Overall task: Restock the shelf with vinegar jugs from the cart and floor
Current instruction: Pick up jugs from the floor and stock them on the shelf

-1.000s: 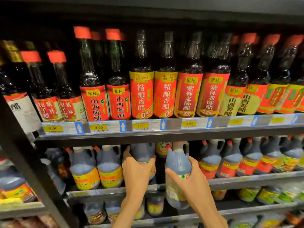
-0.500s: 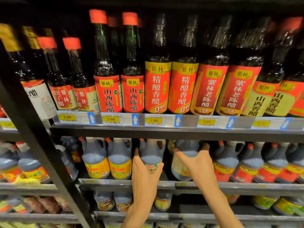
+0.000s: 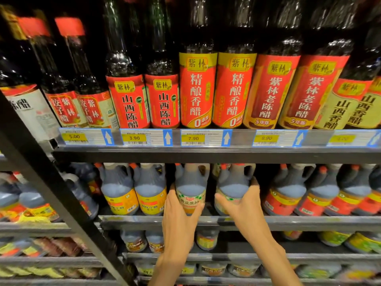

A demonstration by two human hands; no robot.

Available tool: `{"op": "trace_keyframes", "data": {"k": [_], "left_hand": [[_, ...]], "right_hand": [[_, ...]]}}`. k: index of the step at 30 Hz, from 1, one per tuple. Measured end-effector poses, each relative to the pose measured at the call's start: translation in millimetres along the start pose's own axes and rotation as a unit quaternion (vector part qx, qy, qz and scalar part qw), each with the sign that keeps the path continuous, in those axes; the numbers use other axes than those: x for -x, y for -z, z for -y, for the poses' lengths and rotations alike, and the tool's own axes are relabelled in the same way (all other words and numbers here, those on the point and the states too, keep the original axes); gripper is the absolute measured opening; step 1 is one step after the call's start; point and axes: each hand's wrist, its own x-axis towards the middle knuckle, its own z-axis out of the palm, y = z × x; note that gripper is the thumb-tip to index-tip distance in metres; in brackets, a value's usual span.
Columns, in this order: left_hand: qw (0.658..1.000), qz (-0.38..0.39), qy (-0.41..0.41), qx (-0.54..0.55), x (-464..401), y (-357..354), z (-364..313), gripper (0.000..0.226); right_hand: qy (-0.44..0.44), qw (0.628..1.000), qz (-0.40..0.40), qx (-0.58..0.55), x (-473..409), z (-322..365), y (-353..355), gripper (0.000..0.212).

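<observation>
Two dark jugs with pale green-and-white labels stand side by side on the middle shelf [image 3: 309,222]. My left hand [image 3: 179,215] grips the lower front of the left jug [image 3: 191,182], thumb and fingers curled round its label. My right hand [image 3: 242,205] grips the right jug [image 3: 234,180] the same way from the front and right. Both jugs sit upright between yellow-labelled jugs [image 3: 151,193] on the left and red-labelled jugs [image 3: 285,195] on the right. The jugs' bases are hidden by my hands.
The upper shelf [image 3: 206,154] carries tall dark vinegar bottles [image 3: 196,89] above price tags. A slanted black upright post [image 3: 41,178] crosses the left side. Lower shelves [image 3: 226,256] hold more small jugs and packets. Cart and floor are out of sight.
The view has moved closer to the shelf. The right jug went further in and now stands level with the left one; both hands still hold their jugs.
</observation>
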Motion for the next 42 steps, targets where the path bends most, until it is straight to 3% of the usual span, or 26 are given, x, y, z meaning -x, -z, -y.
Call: {"op": "trace_keyframes", "data": {"k": [2,6,13,18,23,35,42], "left_hand": [[1.0,-0.007,-0.005,-0.003,-1,-1,1,0.097],[1.0,0.001,-0.001,-0.014,-3,-2,3,0.092],[0.998,-0.037,-0.042,-0.021,1,-5,0,0.082],[0.999,-0.031,-0.016,0.01,7,-5,-1,0.094],[0.998,-0.053,-0.009,0.014,8,-10,3,0.092],[0.981,-0.146,-0.122,-0.036,19,-17,5,0.073],[0.982,-0.142,-0.115,-0.053,18,-17,7,0.073]], "right_hand": [[0.007,0.999,0.041,0.0,7,-10,4,0.069],[0.002,0.998,0.037,0.043,13,-14,8,0.056],[-0.006,0.998,0.038,0.049,12,-2,-6,0.061],[-0.008,0.999,0.027,0.042,14,-3,-12,0.064],[0.009,0.998,0.029,0.05,11,-5,-11,0.069],[0.007,0.998,0.019,0.057,8,-9,-14,0.074],[0.017,0.998,0.02,0.061,11,-11,-14,0.072]]}}
